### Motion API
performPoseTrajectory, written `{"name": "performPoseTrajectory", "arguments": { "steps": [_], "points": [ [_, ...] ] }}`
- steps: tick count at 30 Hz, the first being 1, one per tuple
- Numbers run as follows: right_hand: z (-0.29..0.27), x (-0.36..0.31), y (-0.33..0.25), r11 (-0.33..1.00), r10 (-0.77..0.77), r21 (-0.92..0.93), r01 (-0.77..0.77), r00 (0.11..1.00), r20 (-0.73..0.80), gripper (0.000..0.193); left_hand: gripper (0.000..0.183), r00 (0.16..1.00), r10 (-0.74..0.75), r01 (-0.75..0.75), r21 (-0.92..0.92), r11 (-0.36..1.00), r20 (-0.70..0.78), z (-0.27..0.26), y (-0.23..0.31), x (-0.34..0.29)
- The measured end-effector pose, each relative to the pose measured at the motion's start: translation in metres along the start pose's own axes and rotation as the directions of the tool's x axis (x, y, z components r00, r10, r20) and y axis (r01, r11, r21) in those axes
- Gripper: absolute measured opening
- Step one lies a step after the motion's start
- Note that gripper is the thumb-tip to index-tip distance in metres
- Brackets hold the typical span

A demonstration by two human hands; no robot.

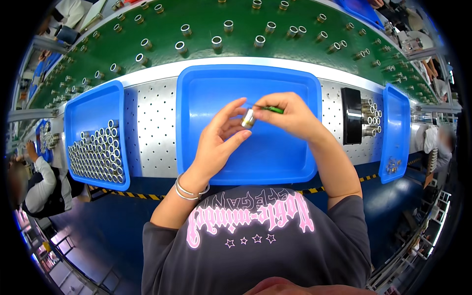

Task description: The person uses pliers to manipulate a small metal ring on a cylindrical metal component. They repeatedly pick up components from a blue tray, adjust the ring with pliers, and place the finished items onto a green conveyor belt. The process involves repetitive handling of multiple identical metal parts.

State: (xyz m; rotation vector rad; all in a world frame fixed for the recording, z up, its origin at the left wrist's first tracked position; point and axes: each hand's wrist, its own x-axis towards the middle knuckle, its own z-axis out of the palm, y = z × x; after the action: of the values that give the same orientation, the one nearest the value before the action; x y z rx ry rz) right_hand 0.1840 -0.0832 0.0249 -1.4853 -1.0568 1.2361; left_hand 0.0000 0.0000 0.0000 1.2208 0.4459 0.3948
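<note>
The person's two hands meet above the large blue tray (248,171) at the middle of the perforated metal counter (157,123), with a small metal sleeve (248,118) between them, slightly blurred and tilted. The right hand (290,115) has its grip closed on a green-handled tool (273,109), whose thin end points left toward the top of the sleeve. The left hand's (219,135) grip is partly open, thumb and fingers curved about the sleeve; whether they press on it cannot be told. To the left, another blue tray (93,103) holds many sleeves in packed rows. To the right lies a black box (351,116) with a few sleeves beside it, then a narrower-looking blue tray (396,115). Beyond, more sleeves stand scattered across a green surface (206,54).
</note>
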Motion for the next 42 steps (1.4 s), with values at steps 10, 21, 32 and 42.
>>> {"name": "performPoseTrajectory", "arguments": {
  "steps": [10, 21, 32, 42],
  "points": [
    [0.044, -0.012, -0.012, 0.567, -0.511, -0.741, 0.359, 0.859, 0.025, 0.022, 0.042, 0.99, 0.126, -0.102, 0.285, 0.953, -0.067, 0.001, 0.001, -0.006],
    [0.035, -0.017, -0.001, 0.92, -0.153, 0.341, 0.19, 0.979, -0.134, 0.008, 0.042, 0.99, -0.126, 0.088, -0.396, 0.914, -0.07, -0.002, 0.004, -0.007],
    [0.033, -0.022, 0.0, 0.976, -0.124, 0.156, 0.149, 0.979, -0.161, 0.009, 0.045, 0.985, -0.16, 0.119, -0.437, 0.892, -0.058, -0.005, -0.001, -0.004],
    [0.026, -0.032, 0.004, 0.983, -0.164, 0.036, 0.179, 0.952, -0.259, 0.006, 0.043, 0.978, -0.188, 0.108, -0.537, 0.837, -0.096, -0.003, 0.002, -0.001]
  ]
}}
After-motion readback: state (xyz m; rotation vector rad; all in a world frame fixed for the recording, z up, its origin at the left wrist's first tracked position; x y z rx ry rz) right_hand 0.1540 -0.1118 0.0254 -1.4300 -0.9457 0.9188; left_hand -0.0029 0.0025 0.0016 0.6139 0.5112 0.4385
